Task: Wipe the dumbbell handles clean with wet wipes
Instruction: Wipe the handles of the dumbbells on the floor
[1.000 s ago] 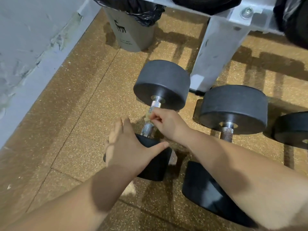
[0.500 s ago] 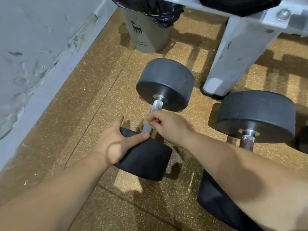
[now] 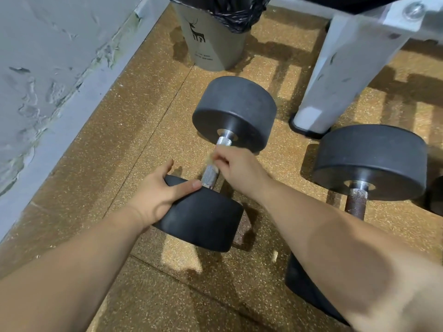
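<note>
Wiping of the first dumbbell (image 3: 236,111), which lies on the floor (image 3: 115,159), looks to be under way. The right hand (image 3: 237,167) has its grip curled over the middle of the knurled handle (image 3: 210,176), pinching a blurred pale wipe (image 3: 212,157) against it. The left hand (image 3: 158,195) clasps the near weight head, its grip wrapped over the rim. The next move likely calls for rubbing along and around the bar with that head braced. The second dumbbell (image 3: 370,161), rusty-handled, waits just beside.

A dumbbell (image 3: 209,174) lies on the floor (image 3: 107,164), with a second dumbbell (image 3: 370,161) to its right. The bin (image 3: 211,44) stands behind it, the rack leg (image 3: 335,75) far right, and the wall (image 3: 48,56) left.
</note>
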The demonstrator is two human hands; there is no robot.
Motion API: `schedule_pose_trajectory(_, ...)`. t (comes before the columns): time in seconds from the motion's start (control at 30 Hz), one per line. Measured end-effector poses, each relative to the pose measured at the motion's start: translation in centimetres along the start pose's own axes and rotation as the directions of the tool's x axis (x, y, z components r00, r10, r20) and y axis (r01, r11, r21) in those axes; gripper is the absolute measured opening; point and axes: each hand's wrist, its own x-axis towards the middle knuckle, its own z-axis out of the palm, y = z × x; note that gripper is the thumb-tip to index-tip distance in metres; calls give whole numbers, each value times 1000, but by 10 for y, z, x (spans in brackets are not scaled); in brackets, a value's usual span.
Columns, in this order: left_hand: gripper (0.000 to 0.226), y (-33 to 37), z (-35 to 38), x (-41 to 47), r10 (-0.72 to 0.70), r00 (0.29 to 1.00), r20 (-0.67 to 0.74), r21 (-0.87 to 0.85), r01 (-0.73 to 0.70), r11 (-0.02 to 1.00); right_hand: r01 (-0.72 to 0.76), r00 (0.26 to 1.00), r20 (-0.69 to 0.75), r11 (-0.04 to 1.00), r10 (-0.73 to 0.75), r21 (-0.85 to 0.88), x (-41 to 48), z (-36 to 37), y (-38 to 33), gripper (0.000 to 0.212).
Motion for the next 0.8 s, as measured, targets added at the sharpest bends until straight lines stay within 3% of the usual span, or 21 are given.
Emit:
schedule_pose_trajectory(0.07,153,0,-5,0,-18,1000,-16,26,18,1000,-163,967,-191,985,170,52,11,6,1,13)
schedule_pose_trajectory(0.13,147,2,-12,-2,10,998,-63,186,2,982,-247,935,-231,961,270,123,12,12,2,14)
schedule_pose_trajectory(0.2,132,9,-14,-8,111,990,-91,363,-71,929,-162,977,-117,978,178,133,3,17,-1,8)
schedule_pose_trajectory(0.3,116,26,1,-14,185,979,-88,434,-130,892,6,997,73,996,-12,84,-9,20,-4,7)
schedule_pose_trajectory(0.37,121,31,12,-13,148,976,-159,470,-57,881,40,997,70,999,-41,25,-2,18,-3,5)
schedule_pose_trajectory(0.43,127,32,16,-12,133,972,-192,516,-15,857,-13,999,-48,999,11,-45,12,17,-2,8)
schedule_pose_trajectory(0.5,131,30,13,-10,120,976,-182,513,-10,858,-153,966,-213,988,148,-6,24,12,0,10)
schedule_pose_trajectory(0.57,132,28,8,-8,94,980,-175,470,-1,883,-235,932,-263,969,248,83,24,15,0,9)
schedule_pose_trajectory(0.6,131,26,6,-7,84,981,-174,446,3,895,-225,943,-223,967,246,116,21,19,-1,8)
schedule_pose_trajectory(0.73,126,19,-8,1,35,984,-174,327,25,945,-9,998,62,983,-3,185,-4,30,-8,16)
schedule_pose_trajectory(0.8,122,15,-16,3,5,983,-181,273,46,961,-17,999,45,985,9,171,4,27,-7,14)
